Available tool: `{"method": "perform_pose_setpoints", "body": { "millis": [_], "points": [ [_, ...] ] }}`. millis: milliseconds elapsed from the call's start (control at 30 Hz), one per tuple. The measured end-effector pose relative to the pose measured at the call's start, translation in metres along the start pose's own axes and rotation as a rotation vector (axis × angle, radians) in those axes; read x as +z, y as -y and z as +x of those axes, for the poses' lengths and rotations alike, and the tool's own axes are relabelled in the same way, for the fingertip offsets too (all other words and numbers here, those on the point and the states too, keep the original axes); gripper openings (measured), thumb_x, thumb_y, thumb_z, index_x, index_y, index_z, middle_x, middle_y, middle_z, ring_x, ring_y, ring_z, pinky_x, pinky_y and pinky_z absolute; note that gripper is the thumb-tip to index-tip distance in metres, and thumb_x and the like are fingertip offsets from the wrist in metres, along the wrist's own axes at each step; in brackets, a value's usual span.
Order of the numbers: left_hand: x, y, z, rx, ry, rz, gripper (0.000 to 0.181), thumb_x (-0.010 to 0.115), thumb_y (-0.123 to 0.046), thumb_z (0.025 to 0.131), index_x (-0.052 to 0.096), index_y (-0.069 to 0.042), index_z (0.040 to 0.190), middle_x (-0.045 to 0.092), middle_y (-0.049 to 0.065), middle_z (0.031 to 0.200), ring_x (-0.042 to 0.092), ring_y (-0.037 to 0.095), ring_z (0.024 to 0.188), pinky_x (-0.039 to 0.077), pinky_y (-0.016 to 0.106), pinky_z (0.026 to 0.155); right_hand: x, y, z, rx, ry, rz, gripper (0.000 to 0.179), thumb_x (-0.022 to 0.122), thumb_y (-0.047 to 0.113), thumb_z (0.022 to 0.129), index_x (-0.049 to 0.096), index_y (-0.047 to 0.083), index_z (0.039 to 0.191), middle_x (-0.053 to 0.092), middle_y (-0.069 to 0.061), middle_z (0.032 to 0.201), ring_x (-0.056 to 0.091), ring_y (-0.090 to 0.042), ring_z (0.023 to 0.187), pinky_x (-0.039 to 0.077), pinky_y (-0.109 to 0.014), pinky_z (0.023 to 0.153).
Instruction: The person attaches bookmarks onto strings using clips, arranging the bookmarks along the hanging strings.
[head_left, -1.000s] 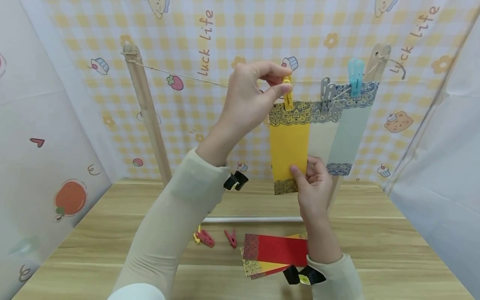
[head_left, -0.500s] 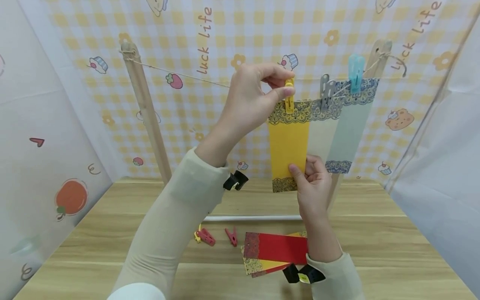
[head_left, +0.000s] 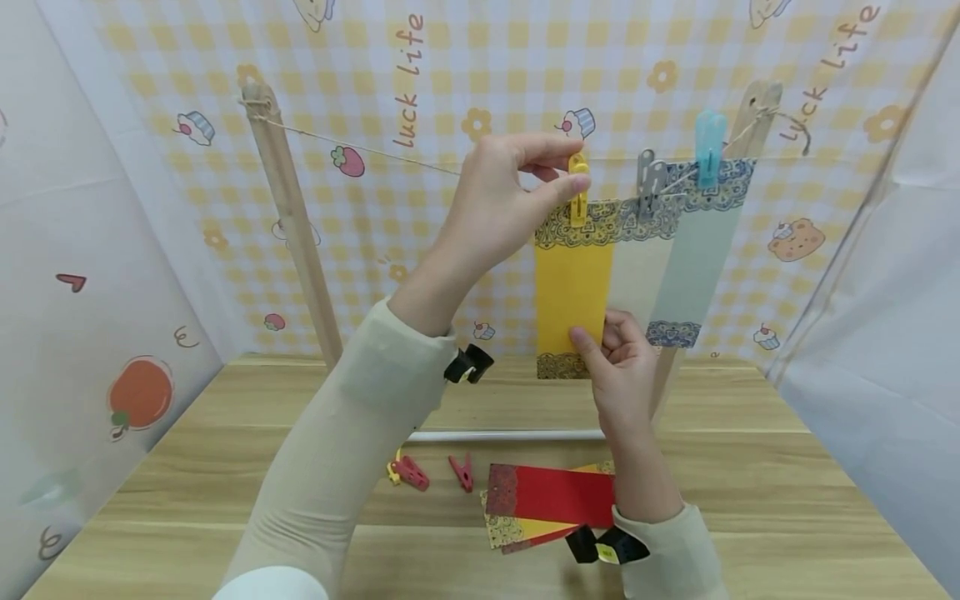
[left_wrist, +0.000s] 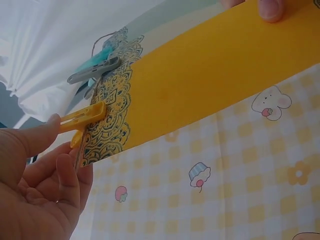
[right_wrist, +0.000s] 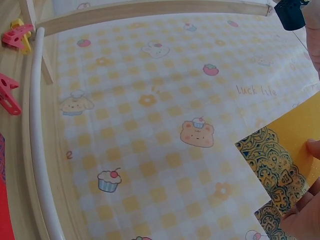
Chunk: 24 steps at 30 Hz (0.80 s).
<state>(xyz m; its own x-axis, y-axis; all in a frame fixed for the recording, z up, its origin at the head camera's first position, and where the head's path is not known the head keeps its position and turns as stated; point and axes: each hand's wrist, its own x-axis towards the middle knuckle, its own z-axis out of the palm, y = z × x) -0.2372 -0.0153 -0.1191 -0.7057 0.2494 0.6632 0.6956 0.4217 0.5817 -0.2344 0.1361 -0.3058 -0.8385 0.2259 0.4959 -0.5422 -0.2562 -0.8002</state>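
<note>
In the head view my left hand (head_left: 498,196) pinches a yellow clothespin (head_left: 578,192) between thumb and fingers. The clothespin sits over the patterned top edge of a yellow paper card (head_left: 572,287) at the string. My right hand (head_left: 626,367) holds the card's lower right edge, thumb in front and fingers behind. To the right hang a cream card (head_left: 641,267) under grey clothespins (head_left: 651,185) and a pale green card (head_left: 697,258) under a blue clothespin (head_left: 709,150). The left wrist view shows the yellow clothespin (left_wrist: 85,119) biting the lace-patterned band.
A string (head_left: 360,148) runs between two wooden posts (head_left: 296,225). On the table below lie red clothespins (head_left: 462,472), a yellow clothespin (head_left: 394,468) and a fanned pile of red and yellow cards (head_left: 562,497). A white bar (head_left: 510,436) crosses behind them.
The yellow card's lower end has swung slightly left and up with my right hand. My left hand keeps its pinch on the yellow clothespin, nearly in place.
</note>
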Motion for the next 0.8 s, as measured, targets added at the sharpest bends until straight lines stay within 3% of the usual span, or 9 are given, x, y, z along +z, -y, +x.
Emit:
{"method": "perform_pose_setpoints", "body": {
  "millis": [267,500,800],
  "points": [
    [0.002,0.001,-0.003,-0.001,-0.021,-0.022,0.033,0.073,-0.017,0.091,0.07,-0.01,0.123,0.072,0.002,0.123,0.061,0.007,0.091,0.046,0.016,0.081,-0.009,0.0,0.004,0.0,0.026,-0.073,0.023,0.069,-0.006,0.088,0.066,0.011,0.103,0.076,0.01,0.095,0.072,-0.008,0.087,0.058,-0.018,0.075],
    [0.0,0.002,-0.011,0.072,-0.055,-0.031,0.03,0.072,-0.017,0.092,0.071,-0.007,0.12,0.071,0.005,0.122,0.062,0.009,0.097,0.053,0.019,0.08,-0.015,0.007,0.004,-0.03,0.028,-0.144,0.023,0.071,-0.005,0.087,0.064,0.004,0.107,0.075,0.011,0.093,0.07,-0.008,0.084,0.057,-0.018,0.074],
    [-0.006,0.006,-0.023,0.039,-0.084,-0.06,0.028,0.071,-0.016,0.093,0.071,-0.008,0.12,0.071,0.002,0.121,0.06,0.008,0.101,0.056,0.026,0.078,-0.024,0.02,0.003,-0.061,0.026,-0.26,0.025,0.069,-0.01,0.086,0.061,0.0,0.108,0.07,0.009,0.086,0.066,-0.007,0.079,0.054,-0.015,0.071]
  ]
}}
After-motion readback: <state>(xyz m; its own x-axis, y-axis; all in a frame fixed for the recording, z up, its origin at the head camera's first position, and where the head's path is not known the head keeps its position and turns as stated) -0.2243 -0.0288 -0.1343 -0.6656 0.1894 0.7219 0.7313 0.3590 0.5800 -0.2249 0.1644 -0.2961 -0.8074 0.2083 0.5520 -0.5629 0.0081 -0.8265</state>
